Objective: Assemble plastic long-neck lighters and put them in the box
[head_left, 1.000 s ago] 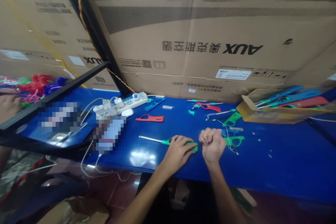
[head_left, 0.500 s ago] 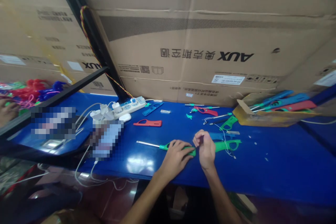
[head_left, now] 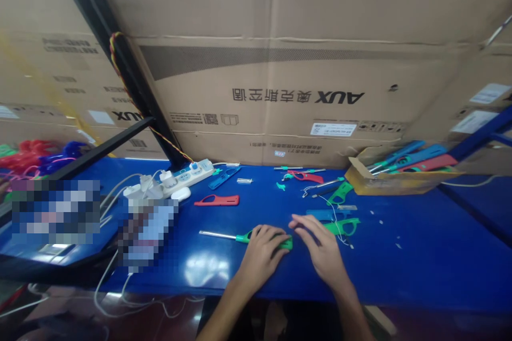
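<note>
On the blue table a green long-nosed gas lighter (head_left: 287, 243) lies with its metal tube pointing left. My left hand (head_left: 262, 253) is closed over its handle, which covers the trigger area. Just right of the handle's end, my right hand (head_left: 323, 248) is raised with its fingers bent and apart, and I see nothing in it. Beyond the right hand are a green handle half (head_left: 347, 227) and a blue handle half (head_left: 320, 215), crossed by a thin white wire (head_left: 340, 232).
A red handle shell (head_left: 218, 200) lies at centre left. Farther back are lighter parts, including a red one (head_left: 306, 176). A cardboard box (head_left: 400, 184) holds several lighters. At left are a power strip (head_left: 186, 177) and a phone (head_left: 150, 237) with cables. A black post (head_left: 132, 85) stands behind.
My right hand has turned from a curled, upright pose to a lower one with its fingers more stretched out. The left hand keeps its grip on the lighter. The view has shifted slightly.
</note>
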### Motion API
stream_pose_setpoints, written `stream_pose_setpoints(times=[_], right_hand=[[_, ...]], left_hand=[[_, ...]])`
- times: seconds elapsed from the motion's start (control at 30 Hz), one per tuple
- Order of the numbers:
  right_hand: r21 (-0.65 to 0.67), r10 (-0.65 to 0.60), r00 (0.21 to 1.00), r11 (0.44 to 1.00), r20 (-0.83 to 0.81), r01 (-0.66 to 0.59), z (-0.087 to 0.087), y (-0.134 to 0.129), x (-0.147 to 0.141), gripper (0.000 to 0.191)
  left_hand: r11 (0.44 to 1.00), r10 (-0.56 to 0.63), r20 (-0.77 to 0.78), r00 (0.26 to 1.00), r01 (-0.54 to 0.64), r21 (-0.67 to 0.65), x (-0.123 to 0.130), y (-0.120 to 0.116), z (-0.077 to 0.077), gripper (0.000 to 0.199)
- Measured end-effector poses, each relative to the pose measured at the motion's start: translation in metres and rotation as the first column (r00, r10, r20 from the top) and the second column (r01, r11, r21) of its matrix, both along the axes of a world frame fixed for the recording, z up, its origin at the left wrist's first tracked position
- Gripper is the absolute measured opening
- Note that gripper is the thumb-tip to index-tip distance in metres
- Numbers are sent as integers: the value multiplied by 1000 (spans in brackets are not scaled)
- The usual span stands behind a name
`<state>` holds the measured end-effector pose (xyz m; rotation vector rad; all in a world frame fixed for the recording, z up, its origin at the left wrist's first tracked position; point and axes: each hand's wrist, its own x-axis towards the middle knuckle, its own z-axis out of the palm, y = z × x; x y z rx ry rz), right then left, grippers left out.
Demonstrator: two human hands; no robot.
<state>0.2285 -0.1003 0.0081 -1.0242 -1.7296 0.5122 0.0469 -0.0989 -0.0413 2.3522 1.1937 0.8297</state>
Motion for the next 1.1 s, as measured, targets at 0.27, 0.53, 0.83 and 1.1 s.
stream_pose_setpoints(times=[0.27, 0.53, 0.83, 1.1], right_hand=[[-17, 24, 998, 1000, 54, -23, -9, 1, 0, 41], [59, -65, 994, 996, 84, 60, -12, 3, 2, 36], [116, -129, 987, 986, 91, 119, -19, 4, -2, 38], [125, -119, 992, 986, 39, 113, -14, 4, -4, 36]], left_hand=[[1000, 12, 0, 1000, -12, 4, 1, 0, 0, 25], [1000, 2, 8, 1000, -2, 23, 0, 2, -1, 24], [1000, -5, 8, 1000, 5, 29, -1, 2, -3, 24], [1000, -4, 11, 1000, 4, 3, -1, 1, 0, 27]])
